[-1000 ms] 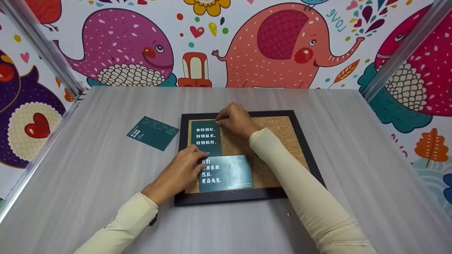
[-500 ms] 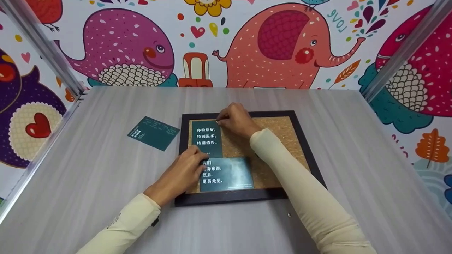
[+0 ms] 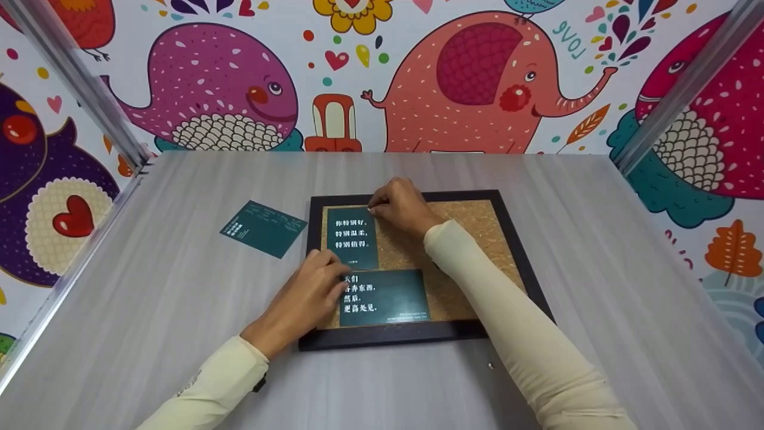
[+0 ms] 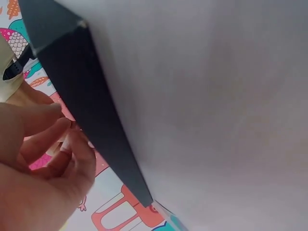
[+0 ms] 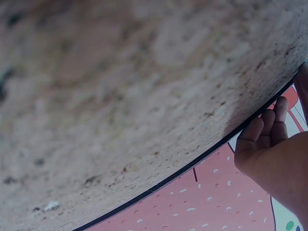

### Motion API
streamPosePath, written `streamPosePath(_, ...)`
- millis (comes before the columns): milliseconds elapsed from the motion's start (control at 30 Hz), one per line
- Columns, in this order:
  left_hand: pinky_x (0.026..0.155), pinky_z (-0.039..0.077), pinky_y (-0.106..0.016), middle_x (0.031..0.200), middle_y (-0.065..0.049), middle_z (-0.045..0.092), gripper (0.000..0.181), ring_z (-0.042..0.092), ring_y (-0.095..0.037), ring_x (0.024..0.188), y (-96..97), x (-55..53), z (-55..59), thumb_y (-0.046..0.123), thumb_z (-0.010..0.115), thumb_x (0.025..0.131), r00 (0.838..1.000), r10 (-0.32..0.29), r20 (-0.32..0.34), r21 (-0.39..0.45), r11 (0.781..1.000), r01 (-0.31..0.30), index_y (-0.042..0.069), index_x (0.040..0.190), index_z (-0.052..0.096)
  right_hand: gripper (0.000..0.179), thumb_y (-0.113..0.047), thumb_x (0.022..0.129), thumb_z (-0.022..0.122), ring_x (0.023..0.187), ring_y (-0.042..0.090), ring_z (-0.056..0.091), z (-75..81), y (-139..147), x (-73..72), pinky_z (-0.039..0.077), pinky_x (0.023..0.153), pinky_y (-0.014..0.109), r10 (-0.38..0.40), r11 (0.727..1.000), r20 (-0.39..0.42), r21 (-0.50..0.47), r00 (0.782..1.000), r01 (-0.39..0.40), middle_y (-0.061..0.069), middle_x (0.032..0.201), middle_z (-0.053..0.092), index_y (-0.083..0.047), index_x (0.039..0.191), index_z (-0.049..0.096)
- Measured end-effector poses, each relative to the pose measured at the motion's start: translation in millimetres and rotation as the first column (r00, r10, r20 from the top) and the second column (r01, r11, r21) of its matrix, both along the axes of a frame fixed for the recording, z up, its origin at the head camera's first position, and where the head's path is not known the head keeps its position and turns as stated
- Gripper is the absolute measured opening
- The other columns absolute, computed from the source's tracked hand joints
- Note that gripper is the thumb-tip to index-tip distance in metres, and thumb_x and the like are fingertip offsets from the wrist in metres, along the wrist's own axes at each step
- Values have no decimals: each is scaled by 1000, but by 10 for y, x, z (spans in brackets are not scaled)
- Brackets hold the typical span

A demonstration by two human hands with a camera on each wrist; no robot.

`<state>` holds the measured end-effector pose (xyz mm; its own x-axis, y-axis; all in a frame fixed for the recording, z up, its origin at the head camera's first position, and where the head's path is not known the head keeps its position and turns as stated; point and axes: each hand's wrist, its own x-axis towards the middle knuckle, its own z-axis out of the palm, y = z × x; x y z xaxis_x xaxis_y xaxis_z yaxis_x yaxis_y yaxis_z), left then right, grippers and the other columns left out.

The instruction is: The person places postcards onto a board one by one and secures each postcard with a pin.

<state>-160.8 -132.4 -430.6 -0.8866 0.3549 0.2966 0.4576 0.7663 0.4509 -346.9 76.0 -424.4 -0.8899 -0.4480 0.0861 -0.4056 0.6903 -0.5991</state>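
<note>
In the head view, two dark green cards with white print lie on a cork board (image 3: 444,245) in a black frame. My right hand (image 3: 403,204) pinches a small pale pin (image 3: 370,210) at the top right corner of the upright card (image 3: 352,236). Below that card lies the sideways card (image 3: 391,298). My left hand (image 3: 307,294) rests at the left, fingers loosely bent, fingertips over the place where the cards meet. In the left wrist view, the left fingers (image 4: 77,149) show beside the frame's black edge (image 4: 89,103). The pin is out of sight in the right wrist view.
A third green card (image 3: 264,229) lies slanted on the grey table (image 3: 179,286), left of the board. One small shiny tack-like object (image 3: 490,365) sits near the board's front edge. Behind the table stands a wall (image 3: 334,36) with cartoon animals, between metal posts (image 3: 680,83).
The sideways card's upper edge has dropped slightly and its glare has faded, so it looks flatter. Both hands stay nearly in place. The head view has shifted a little.
</note>
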Motion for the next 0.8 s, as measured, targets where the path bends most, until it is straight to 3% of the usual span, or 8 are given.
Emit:
streamPosePath(100, 90, 59, -40, 111, -9, 70, 21, 58, -24, 103, 3, 48, 0, 5, 83, 98, 999, 29, -19, -8, 1000, -29, 0, 118, 83, 16, -8, 105, 77, 108, 17, 69, -10, -5, 1, 60, 101, 36, 7, 1000, -23, 9, 1000, -7, 4, 114, 82, -9, 116, 87)
streamPosePath(300, 111, 48, -61, 114, -12, 72, 29, 60, -29, 112, 41, 169, -21, 9, 86, 96, 997, 76, -23, 19, 997, -76, -3, 122, 81, 17, -8, 105, 76, 106, 17, 68, -7, -5, 3, 60, 101, 36, -7, 1000, -2, 2, 1000, 7, 3, 114, 82, -10, 117, 87)
streamPosePath(400, 109, 50, -57, 115, -14, 72, 30, 60, -30, 114, 63, 226, -21, 6, 87, 94, 996, 84, -8, 44, 995, -84, -5, 121, 80, 18, -7, 105, 75, 107, 17, 66, -3, -8, 7, 59, 103, 36, -17, 1000, 16, -2, 1000, 17, 3, 115, 81, -10, 118, 87)
streamPosePath(533, 103, 54, -52, 120, -15, 74, 27, 60, -30, 116, 91, 299, -19, 3, 88, 92, 990, 117, 76, 125, 984, -126, -5, 117, 81, 19, -7, 106, 74, 108, 17, 66, -4, -10, 10, 59, 104, 37, -20, 1000, 32, -11, 999, 21, 2, 116, 80, -11, 120, 87)
streamPosePath(667, 109, 51, -56, 126, -15, 74, 25, 58, -33, 126, 105, 359, -25, 2, 90, 89, 977, 133, 169, 237, 956, -171, -2, 113, 83, 19, -6, 106, 74, 109, 17, 65, -4, -6, 13, 59, 104, 38, -21, 1000, 38, -15, 999, 22, 2, 116, 78, -10, 119, 87)
streamPosePath(800, 120, 42, -62, 139, -16, 70, 31, 48, -40, 144, 101, 408, -38, 3, 91, 88, 967, 106, 230, 285, 943, -171, -3, 117, 82, 18, -5, 106, 74, 108, 17, 65, -13, -1, 14, 59, 103, 37, -18, 1000, 32, -17, 999, 19, 3, 115, 79, -10, 117, 87)
